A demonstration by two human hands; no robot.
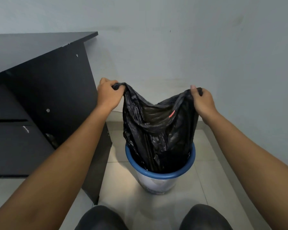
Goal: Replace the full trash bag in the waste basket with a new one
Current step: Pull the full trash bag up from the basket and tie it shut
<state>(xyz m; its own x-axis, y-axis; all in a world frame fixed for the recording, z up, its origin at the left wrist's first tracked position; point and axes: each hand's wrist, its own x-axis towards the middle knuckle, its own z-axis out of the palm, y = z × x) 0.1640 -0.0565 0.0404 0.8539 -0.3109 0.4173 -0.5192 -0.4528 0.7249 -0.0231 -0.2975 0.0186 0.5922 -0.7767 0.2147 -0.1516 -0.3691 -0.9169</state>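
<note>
My left hand (108,92) and right hand (202,99) each clench a top corner of the black trash bag (158,130), which hangs vertically between them into the blue-rimmed waste basket (161,175) directly below.

Tight quarters around a waste basket (160,175) on the tiled floor (211,163): dark cabinet (45,103) close on the left, its side panel just beside the blue rim. Pale wall (206,55) behind, near. Open floor to the right and in front. Basket mouth filled by the black trash bag (158,127), stretched upward above it.
</note>
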